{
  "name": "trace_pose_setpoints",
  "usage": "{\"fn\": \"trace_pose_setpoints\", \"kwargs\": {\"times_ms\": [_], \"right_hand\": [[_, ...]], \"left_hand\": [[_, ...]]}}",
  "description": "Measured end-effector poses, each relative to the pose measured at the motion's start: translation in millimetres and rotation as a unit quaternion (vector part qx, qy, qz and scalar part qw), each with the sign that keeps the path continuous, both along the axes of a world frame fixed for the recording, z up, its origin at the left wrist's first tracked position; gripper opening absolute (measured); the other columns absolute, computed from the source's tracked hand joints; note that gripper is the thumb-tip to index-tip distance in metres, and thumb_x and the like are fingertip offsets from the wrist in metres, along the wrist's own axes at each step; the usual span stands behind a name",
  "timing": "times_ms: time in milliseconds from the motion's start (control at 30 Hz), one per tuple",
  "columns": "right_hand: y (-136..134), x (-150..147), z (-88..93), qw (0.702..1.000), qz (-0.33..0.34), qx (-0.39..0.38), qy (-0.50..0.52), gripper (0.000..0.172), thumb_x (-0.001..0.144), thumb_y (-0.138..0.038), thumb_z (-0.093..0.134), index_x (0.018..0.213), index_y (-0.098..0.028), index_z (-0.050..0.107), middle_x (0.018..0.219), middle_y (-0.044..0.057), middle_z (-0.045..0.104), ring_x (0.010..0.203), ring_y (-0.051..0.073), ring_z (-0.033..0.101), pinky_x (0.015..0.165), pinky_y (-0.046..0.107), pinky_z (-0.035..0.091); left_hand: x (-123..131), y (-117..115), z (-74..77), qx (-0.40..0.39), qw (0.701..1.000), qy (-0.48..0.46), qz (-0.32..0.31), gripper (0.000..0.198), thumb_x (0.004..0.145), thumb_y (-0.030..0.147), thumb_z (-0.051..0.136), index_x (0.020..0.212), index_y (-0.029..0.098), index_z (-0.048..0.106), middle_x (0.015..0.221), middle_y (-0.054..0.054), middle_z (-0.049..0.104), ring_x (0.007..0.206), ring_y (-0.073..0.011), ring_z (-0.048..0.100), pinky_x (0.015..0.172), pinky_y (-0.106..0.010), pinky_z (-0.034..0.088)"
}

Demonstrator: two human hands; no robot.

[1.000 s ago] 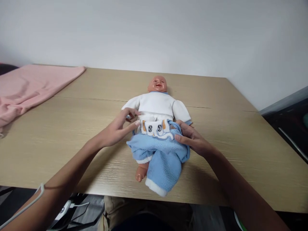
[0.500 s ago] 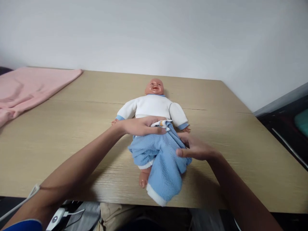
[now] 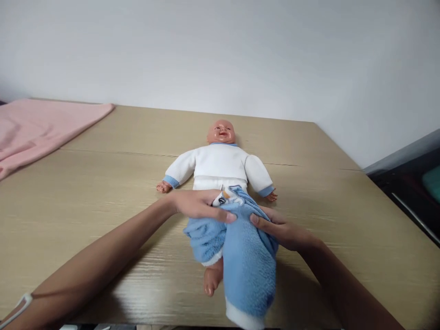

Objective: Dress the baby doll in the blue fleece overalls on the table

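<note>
A baby doll (image 3: 220, 161) in a white top lies on its back on the wooden table (image 3: 103, 183), head away from me. Light blue fleece trousers (image 3: 240, 256) with white cuffs cover its legs; one bare foot (image 3: 210, 284) sticks out. My left hand (image 3: 199, 205) lies across the doll's waist, fingers closed on the trousers' waistband with its elephant patch (image 3: 229, 196). My right hand (image 3: 278, 229) grips the trousers at the doll's other hip, thumb on top of the fleece.
A pink cloth (image 3: 37, 130) lies at the table's far left corner. A white wall stands behind the table. A dark surface with a teal object (image 3: 432, 181) sits to the right, beyond the table's edge.
Both hands have pulled the blue trousers down toward me. The waistband patch, fully shown a second ago, is now mostly covered by my left hand. The doll's arm on the left is uncovered.
</note>
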State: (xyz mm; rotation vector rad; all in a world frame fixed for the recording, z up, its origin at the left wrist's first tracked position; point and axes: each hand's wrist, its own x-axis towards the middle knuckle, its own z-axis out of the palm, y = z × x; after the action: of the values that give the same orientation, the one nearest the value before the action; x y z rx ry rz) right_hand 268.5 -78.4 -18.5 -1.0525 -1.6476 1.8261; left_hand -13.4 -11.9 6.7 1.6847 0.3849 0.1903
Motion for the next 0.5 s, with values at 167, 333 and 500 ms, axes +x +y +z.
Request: {"fn": "trace_pose_setpoints", "kwargs": {"times_ms": [167,333,500], "right_hand": [[-1,9,6.5,0.995,0.088,-0.046,-0.006,0.078,0.079,-0.074,0.094,0.130,-0.018,0.077,0.111,0.005,0.077,0.095,0.022,0.071,0.081,0.030,0.061],[-2,10,13.7,0.984,0.134,-0.114,0.012,0.082,0.072,-0.052,0.106,0.140,-0.018,0.075,0.117,0.008,0.080,0.106,0.026,0.077,0.087,0.031,0.066],[-3,10,23.0,0.972,0.207,-0.109,0.008,0.068,0.077,-0.045,0.103,0.134,-0.017,0.080,0.114,0.007,0.083,0.117,0.030,0.079,0.104,0.039,0.065]], "left_hand": [[-2,3,-3.6,0.002,1.000,0.015,0.019,0.041,0.112,0.054,0.063,0.128,0.019,0.078,0.139,-0.009,0.081,0.132,-0.0302,0.073,0.120,-0.043,0.056],[6,2,-5.9,0.017,0.998,-0.021,-0.058,0.044,0.116,0.052,0.056,0.125,0.016,0.079,0.132,-0.011,0.082,0.126,-0.0290,0.074,0.117,-0.042,0.058],[6,2,-8.1,0.017,0.998,-0.022,-0.047,0.045,0.109,0.059,0.068,0.127,0.018,0.077,0.130,-0.010,0.081,0.120,-0.0281,0.075,0.111,-0.040,0.059]]}}
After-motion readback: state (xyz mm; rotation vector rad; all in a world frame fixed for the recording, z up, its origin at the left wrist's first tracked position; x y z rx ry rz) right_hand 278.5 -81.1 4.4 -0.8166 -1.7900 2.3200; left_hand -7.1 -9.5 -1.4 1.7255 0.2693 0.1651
